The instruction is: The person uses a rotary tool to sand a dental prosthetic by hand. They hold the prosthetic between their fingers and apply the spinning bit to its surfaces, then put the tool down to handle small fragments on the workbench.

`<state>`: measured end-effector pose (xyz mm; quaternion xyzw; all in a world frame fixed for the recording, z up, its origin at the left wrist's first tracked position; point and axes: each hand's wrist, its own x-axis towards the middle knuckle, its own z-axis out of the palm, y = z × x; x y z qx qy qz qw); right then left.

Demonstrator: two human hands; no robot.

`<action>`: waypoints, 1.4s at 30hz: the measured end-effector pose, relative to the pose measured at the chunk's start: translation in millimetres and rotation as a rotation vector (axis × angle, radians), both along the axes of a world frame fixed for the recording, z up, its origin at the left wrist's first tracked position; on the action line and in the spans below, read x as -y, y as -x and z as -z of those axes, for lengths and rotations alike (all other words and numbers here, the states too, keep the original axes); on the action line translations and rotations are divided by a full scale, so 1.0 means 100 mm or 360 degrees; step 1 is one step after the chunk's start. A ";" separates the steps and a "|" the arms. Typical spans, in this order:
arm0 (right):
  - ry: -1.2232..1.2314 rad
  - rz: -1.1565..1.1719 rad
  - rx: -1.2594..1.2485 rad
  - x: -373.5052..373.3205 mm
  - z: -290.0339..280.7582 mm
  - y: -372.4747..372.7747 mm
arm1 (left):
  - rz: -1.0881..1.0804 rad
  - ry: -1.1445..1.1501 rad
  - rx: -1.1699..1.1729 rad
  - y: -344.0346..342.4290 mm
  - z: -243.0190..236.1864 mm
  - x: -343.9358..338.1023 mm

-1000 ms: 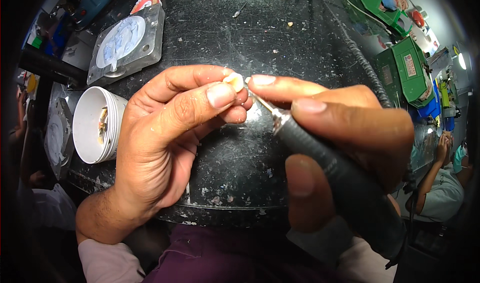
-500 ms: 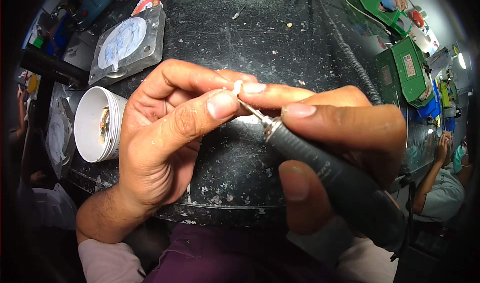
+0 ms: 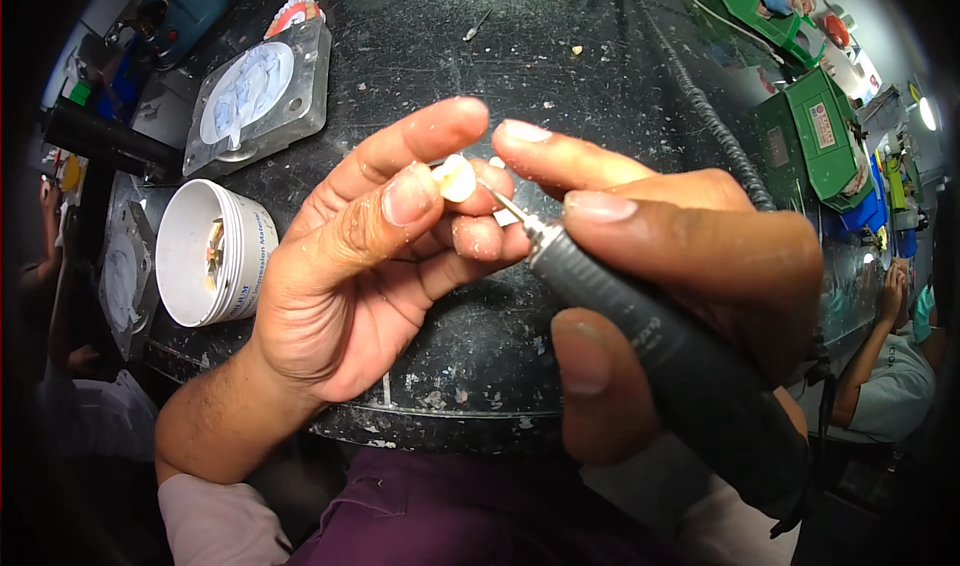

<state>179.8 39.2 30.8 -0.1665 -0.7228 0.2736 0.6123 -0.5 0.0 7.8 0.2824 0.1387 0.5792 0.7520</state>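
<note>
Between its thumb and fingers my left hand [image 3: 345, 276] pinches a small cream-white piece shaped like a dental crown [image 3: 458, 178]. Its other fingers curl loosely behind, with pale dust on the skin. My right hand [image 3: 700, 231] grips a black rotary handpiece [image 3: 665, 356] like a pen, its index finger stretched toward the left fingertips. A thin metal bur [image 3: 512, 206] sticks out of the handpiece's silver collar. The bur's tip points at the crown, a short gap to its right, in front of my left fingers.
Beside my left wrist stands a white tub [image 3: 190, 256] with small metallic-looking pieces inside. Behind it lies a metal flask [image 3: 310, 106] filled with bluish-white material, next to a pink-and-white dental model [image 3: 296, 12]. A coiled cable [image 3: 700, 106] crosses the black bench; green bins [image 3: 815, 136] and another person are at right.
My left fingers have spread and turned, bringing the crown into fuller view. The bur's tip now stands apart from it. My right hand has shifted only slightly.
</note>
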 end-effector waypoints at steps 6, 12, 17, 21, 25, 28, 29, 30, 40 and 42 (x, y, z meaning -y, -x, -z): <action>-0.0023 -0.0144 -0.0030 -0.08 0.09 0.05 | -0.0005 0.0148 -0.0102 0.08 0.08 0.08; -0.0010 -0.0137 0.0015 -0.07 0.06 0.01 | 0.0026 0.0053 -0.0213 0.07 0.09 0.05; -0.0019 -0.0153 -0.0003 -0.06 0.05 0.03 | 0.0045 0.0058 -0.0216 0.08 0.11 0.07; -0.0239 -0.0258 0.0324 -0.13 0.04 -0.07 | 0.0001 0.0064 -0.0105 0.05 0.11 0.06; -0.0327 -0.0318 0.0251 -0.19 0.09 0.00 | -0.0088 0.0114 -0.0175 0.02 0.06 0.09; 0.0029 -0.0261 -0.0018 -0.09 0.08 0.04 | -0.0065 0.0162 -0.0129 0.02 0.06 0.08; -0.0003 -0.0243 -0.0060 -0.11 0.09 0.05 | -0.0066 0.0161 -0.0131 0.00 0.04 0.08; -0.0035 -0.0224 -0.0103 -0.12 0.10 0.06 | -0.0106 0.0180 -0.0137 -0.03 0.02 0.08; 0.0112 -0.0234 -0.0012 -0.06 0.06 0.02 | -0.0150 0.0164 -0.0144 -0.02 0.03 0.11; 0.0073 -0.0249 0.0032 -0.06 0.05 0.00 | -0.0095 0.0128 -0.0115 0.01 0.05 0.09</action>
